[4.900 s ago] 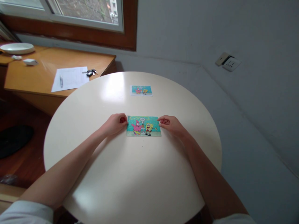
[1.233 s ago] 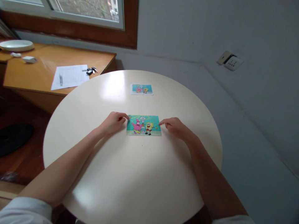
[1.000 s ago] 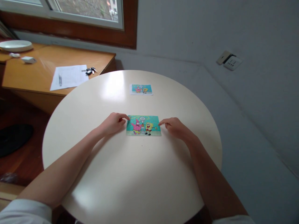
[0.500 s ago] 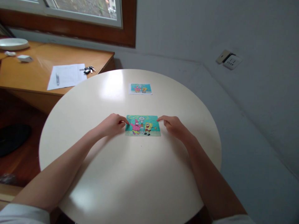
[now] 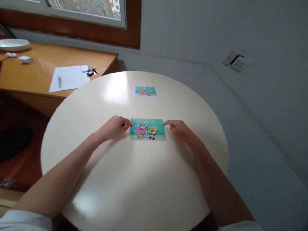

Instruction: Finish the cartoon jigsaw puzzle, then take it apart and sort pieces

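A rectangular turquoise cartoon picture (image 5: 146, 130) lies flat on the round white table (image 5: 134, 179). It shows a pink starfish, a tall pale figure and a yellow sponge. Whether it is one sheet or joined pieces, I cannot tell. At its upper left edge rests the index finger of my left hand (image 5: 116, 126), with the other fingers loosely bent. My right hand (image 5: 178, 129) points its index finger at the upper right edge, touching or nearly so, its other fingers curled under. Neither hand grips anything. Farther back lies a smaller paper print (image 5: 145, 91) of the same scene.
Left of the round table stands a wooden desk (image 5: 43, 77) with printed paper (image 5: 69, 77), a pen (image 5: 59, 81), keys (image 5: 90, 72), a small white box (image 5: 26, 60) and a white round dish (image 5: 14, 45). A wall with a socket (image 5: 240, 63) rises at right.
My left index finger has drawn back slightly from over the picture to its edge. My right fingertip has shifted a little outward to the right. The picture stays in place.
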`<state>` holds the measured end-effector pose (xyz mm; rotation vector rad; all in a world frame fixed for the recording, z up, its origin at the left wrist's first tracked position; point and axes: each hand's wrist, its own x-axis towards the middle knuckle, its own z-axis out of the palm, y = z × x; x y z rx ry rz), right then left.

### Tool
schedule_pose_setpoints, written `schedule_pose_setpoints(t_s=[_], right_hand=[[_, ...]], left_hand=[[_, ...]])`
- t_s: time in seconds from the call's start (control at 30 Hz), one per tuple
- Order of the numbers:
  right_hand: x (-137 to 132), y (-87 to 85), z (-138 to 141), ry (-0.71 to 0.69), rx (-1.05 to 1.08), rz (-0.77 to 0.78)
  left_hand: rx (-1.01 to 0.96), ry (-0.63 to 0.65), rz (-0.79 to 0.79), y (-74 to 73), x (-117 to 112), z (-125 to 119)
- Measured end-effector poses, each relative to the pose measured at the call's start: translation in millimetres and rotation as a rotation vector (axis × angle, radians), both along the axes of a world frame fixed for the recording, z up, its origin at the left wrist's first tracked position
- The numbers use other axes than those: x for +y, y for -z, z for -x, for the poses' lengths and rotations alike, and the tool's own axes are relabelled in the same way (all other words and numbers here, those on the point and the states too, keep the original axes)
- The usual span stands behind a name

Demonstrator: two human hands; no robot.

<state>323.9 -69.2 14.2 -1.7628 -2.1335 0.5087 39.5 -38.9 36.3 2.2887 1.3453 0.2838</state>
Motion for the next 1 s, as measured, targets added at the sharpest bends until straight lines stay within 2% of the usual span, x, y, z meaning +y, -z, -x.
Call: schedule_pose_setpoints(t_s=[0.13, 0.3, 0.47, 0.6, 0.73, 1.0], right_hand=[[-1.1, -1.6, 2.5, 0.008, -0.015, -0.007], [-0.9, -0.8, 5.2, 0.03, 0.021, -0.131], [2.1, 3.6, 2.2, -0.006, 0.02, -0.044], [2.4, 4.5, 0.6, -0.011, 0.03, -0.033], [1.1, 2.0, 1.7, -0.007, 0.01, -0.019], [-0.8, -1.3, 3.4, 0.016, 0.091, -0.178]], left_hand=[[0.03, 0.021, 0.043, -2.0, 0.5, 1.3], [0.039, 0.049, 0.073, -0.1, 3.5, 2.1], [0.003, 0.05, 0.022, -1.9, 2.2, 1.6], [-0.051, 0.007, -0.037, -4.1, 0.6, 3.2], [-0.019, 0.003, -0.001, -3.9, 0.8, 3.7], [0.052, 0.032, 0.059, 0.0, 2.5, 0.0]])
